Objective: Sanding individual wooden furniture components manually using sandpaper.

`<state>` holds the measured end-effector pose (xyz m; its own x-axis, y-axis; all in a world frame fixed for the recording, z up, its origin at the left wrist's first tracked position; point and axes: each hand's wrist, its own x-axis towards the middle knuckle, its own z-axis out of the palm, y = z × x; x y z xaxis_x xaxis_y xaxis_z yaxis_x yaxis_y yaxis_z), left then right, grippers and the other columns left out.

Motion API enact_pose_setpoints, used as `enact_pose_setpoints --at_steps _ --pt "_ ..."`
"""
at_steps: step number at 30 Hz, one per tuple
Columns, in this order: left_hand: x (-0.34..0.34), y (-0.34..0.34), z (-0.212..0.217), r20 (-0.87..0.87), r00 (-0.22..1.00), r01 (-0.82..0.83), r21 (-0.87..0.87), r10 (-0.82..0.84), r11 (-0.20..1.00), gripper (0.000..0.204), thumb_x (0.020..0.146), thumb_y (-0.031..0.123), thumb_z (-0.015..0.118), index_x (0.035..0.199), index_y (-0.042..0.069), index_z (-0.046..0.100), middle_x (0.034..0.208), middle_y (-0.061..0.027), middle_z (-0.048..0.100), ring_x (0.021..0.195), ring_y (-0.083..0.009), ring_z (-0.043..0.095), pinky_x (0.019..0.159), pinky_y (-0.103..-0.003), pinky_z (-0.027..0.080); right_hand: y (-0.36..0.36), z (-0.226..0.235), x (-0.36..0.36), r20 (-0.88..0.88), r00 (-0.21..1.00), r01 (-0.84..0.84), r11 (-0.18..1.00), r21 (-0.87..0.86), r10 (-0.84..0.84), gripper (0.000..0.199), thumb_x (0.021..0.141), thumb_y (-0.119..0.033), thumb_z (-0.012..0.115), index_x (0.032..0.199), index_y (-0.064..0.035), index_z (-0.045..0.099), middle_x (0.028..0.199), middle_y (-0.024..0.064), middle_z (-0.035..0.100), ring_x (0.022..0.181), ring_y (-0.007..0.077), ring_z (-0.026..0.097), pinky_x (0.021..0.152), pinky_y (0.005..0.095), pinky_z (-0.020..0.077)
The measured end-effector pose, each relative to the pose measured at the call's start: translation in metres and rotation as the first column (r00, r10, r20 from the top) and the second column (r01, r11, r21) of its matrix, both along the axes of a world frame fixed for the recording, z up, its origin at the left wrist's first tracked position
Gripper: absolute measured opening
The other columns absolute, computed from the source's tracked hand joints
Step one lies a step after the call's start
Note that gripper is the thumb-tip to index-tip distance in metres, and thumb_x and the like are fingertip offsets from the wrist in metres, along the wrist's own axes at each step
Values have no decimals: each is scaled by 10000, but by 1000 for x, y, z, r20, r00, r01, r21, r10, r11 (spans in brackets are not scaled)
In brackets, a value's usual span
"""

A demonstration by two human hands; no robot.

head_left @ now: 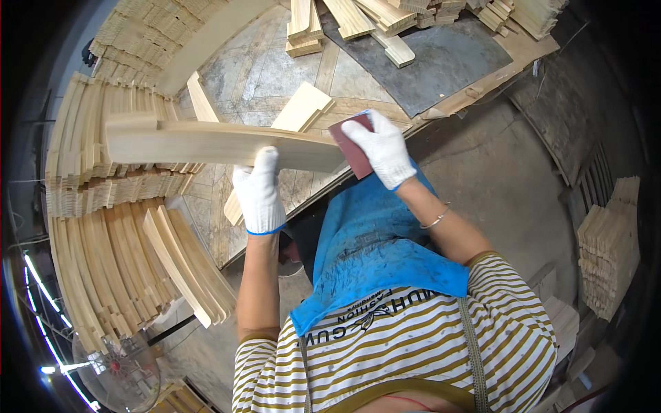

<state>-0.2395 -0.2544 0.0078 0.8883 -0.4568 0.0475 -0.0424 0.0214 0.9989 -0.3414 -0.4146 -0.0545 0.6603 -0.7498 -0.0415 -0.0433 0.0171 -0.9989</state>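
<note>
You hold one wooden board (pixel 200 141) above the surface (pixel 255 69), its right end close to the front edge. Your left hand (pixel 260 196) grasps its lower side near the middle; your right hand (pixel 382 148) pinches one reddish sheet (pixel 351 150) by that right end. The board seems stiff, rather light and smooth, so the middle looks a good place for holding. One dark mat (pixel 447 76) lies toward the far right corner; the stacked boards (pixel 117 255) at the left edge I cannot count surely.

From where I stand, the held board (pixel 213 143), sanding sheet (pixel 350 148) at its right end, crosses above a loose board (pixel 301 109) on the desk (pixel 251 76); stacked planks (pixel 113 258) lie left, another stack (pixel 606 255) (well apart) right.
</note>
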Motion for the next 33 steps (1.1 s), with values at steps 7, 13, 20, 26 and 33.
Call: enact_pose_setpoints --at_steps 7,13,20,26,33 --pt "10 2 2 -250 968 -69 -387 -32 919 476 929 338 598 1279 52 449 1168 -65 524 1088 -179 510 987 -377 416 -12 -2 -8 -99 995 -25 998 -60 19 320 846 -306 662 967 -10 642 857 123 679 777 179 641 725 298 495" --pt "10 -4 -8 -389 920 -66 -257 -41 964 431 923 327 603 1240 52 504 1097 -72 587 1002 -170 572 890 -353 482 15 46 1 253 904 -304 934 -185 345 180 835 -170 690 950 -37 647 844 73 676 763 130 635 737 267 506" --pt "-15 3 -5 -375 898 211 -95 -231 973 469 893 389 615 1226 70 526 943 -69 647 754 -153 630 653 -295 545 -30 63 59 221 929 115 334 -935 298 92 814 -231 688 817 -139 682 783 27 659 617 187 626 540 292 483" --pt "-17 23 4 -697 653 266 -152 -294 952 459 871 358 658 1195 48 561 821 -53 631 572 -142 599 458 -273 512 -68 50 71 257 945 140 457 -878 203 115 833 -220 682 870 -111 677 812 22 673 645 171 637 588 281 507" --pt "18 16 -9 -554 753 422 -7 -355 907 524 905 322 600 1339 55 478 1077 -69 631 883 -139 620 756 -285 528 20 16 13 149 864 -271 695 -667 480 136 775 -259 722 826 -148 661 817 60 656 717 213 649 600 327 507"
